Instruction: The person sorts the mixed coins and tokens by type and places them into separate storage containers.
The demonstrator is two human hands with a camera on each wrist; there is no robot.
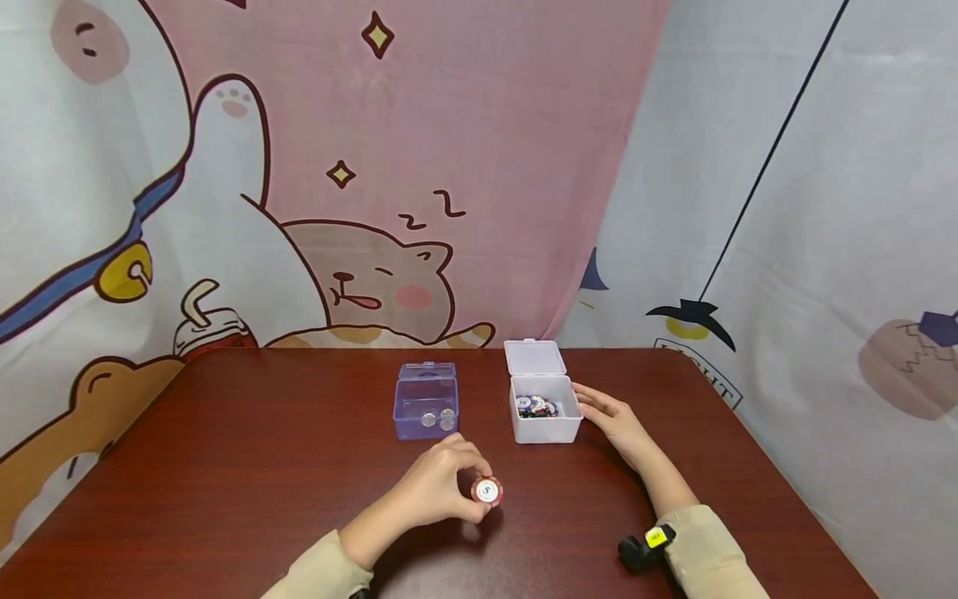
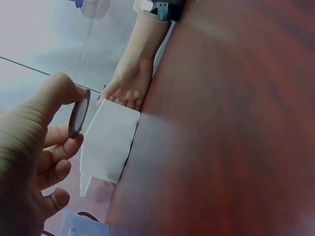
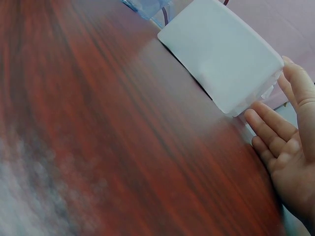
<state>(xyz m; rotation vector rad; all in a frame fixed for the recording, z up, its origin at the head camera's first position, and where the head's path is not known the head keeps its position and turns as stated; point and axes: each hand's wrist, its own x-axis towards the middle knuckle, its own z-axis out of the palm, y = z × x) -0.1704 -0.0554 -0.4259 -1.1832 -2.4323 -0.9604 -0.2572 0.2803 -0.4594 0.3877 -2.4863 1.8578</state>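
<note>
Between thumb and forefinger, my left hand (image 1: pixel 443 484) pinches a red-edged poker chip (image 1: pixel 487 491) with a white face marked 5, raised over the table. The left wrist view shows the same chip (image 2: pixel 79 114) edge-on, the other fingers loosely bent. At the right side of an open white box (image 1: pixel 546 429), my right hand (image 1: pixel 612 423) rests its fingertips against the wall, fingers fairly straight. Several poker chips (image 1: pixel 535 406) lie inside that box. In the right wrist view, the fingers of the right hand (image 3: pixel 285 137) touch the white box's (image 3: pixel 221 54) end.
Left of the white box stands an open blue translucent box (image 1: pixel 413 428) holding a few clear round discs (image 1: pixel 446 418). Both boxes sit toward the far edge of the dark red wooden table (image 1: pixel 224 482). A printed cloth (image 1: pixel 494 125) hangs behind the table.
</note>
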